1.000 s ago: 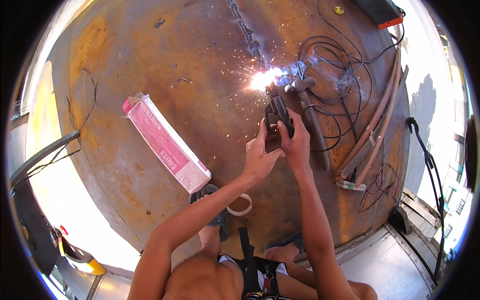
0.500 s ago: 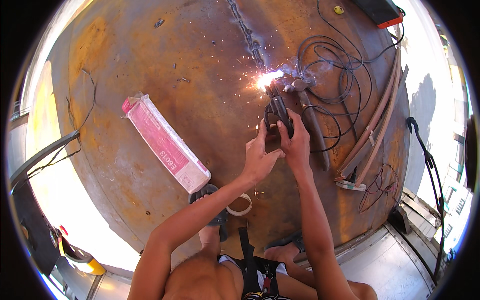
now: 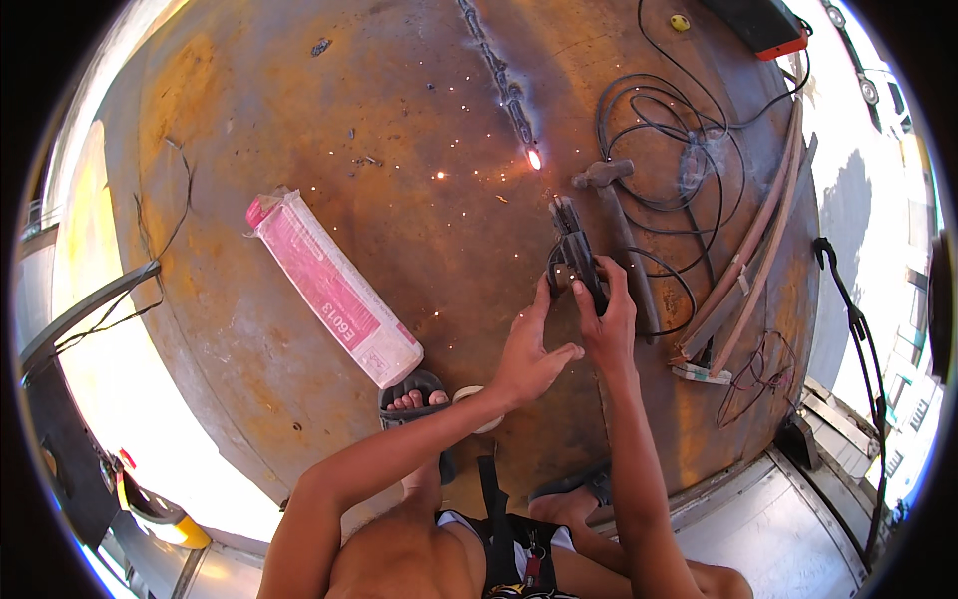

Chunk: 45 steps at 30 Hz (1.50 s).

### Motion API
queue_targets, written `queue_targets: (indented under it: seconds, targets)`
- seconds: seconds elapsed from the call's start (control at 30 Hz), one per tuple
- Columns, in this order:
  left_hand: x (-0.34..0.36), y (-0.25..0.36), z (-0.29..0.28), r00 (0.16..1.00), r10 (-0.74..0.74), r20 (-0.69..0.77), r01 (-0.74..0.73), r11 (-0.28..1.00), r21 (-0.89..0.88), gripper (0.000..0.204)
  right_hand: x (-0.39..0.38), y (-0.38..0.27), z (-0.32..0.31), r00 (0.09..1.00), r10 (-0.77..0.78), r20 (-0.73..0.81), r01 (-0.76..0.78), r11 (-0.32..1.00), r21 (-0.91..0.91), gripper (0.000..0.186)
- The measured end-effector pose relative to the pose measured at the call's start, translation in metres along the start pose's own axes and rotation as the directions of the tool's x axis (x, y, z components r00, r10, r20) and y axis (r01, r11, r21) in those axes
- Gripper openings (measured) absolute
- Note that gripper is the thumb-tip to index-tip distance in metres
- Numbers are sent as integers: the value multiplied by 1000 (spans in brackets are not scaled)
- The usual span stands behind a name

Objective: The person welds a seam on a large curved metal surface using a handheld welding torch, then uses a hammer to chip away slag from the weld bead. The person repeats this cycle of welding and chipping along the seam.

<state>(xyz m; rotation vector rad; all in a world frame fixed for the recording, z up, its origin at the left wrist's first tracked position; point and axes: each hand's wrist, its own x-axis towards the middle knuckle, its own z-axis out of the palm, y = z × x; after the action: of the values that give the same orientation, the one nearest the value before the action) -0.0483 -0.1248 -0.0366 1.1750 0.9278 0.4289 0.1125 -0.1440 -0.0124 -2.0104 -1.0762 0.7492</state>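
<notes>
My right hand [image 3: 611,319] is closed around the black handle of an electrode holder [image 3: 571,245], its jaws pointing away from me. Only a short stub of rod, if any, shows at the jaws. My left hand [image 3: 534,357] is close by on the left, thumb and forefinger spread, with the forefinger tip at or near the holder's lever. Beyond the holder, a dark weld bead [image 3: 499,75] runs along the rusty steel plate [image 3: 220,150]. The bead's near end glows orange-white, apart from the holder, with small sparks scattered around it.
A hammer [image 3: 629,235] lies right of the holder, beside coiled black cable [image 3: 664,130]. Wooden strips [image 3: 748,265] lie farther right. A pink-and-white carton [image 3: 329,285] rests at left, near my sandalled foot [image 3: 411,394] and a pale ring [image 3: 481,409]. A black-and-orange box [image 3: 768,35] sits at far right.
The bright arc has gone out, leaving a glowing spot at the bead's end. Both hands and the holder have moved back toward me and slightly right. The smoke has drifted right.
</notes>
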Motion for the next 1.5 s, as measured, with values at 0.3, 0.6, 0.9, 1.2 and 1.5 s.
queue_targets:
  seconds: [0.3, 0.6, 0.9, 1.2, 1.5]
  targets:
    - [5, 4, 5, 998, -41, -46, 33, 988, -148, 116, 2, 11, 11, 996, -84, -31, 84, 996, -15, 40]
    - [35, 6, -16, 996, -79, -30, 67, 957, -283, 109, 36, 1, 22, 986, -161, -34, 159, 987, -35, 38]
    - [39, 18, -18, 978, -209, -2, 202, 947, -250, 104, 39, 8, 25, 978, -200, -59, 194, 977, -85, 37]
    - [40, 26, -18, 977, -212, -6, 202, 940, -275, 103, 42, 6, 23, 988, -151, -34, 147, 986, -83, 36]
    - [40, 16, -15, 979, -204, -27, 188, 941, -283, 103, 41, 7, 24, 983, -176, -48, 173, 983, -64, 37]
